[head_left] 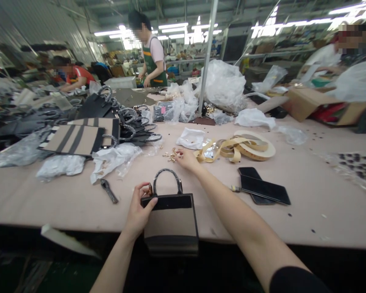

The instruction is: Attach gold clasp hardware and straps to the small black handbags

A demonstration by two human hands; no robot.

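Note:
A small striped handbag [171,221] in beige and black stands upright at the table's front edge, its braided handle [167,171] arched up. My left hand [142,207] is closed on the bag's upper left corner, with the thumb on the front. My right hand [186,158] reaches forward to a small heap of gold metal fittings [170,156]. Its fingertips are pinched together at the heap, and what they hold is too small to make out. Left of the bag lies a dark hand tool [109,191].
Striped and black bags [79,138] pile up on the left. A roll of yellowish tape [256,147] lies beyond two black phones [264,186]. A metal pole [206,61] rises behind crumpled plastic. A cardboard box [311,106] stands back right. Co-workers [154,55] are further off.

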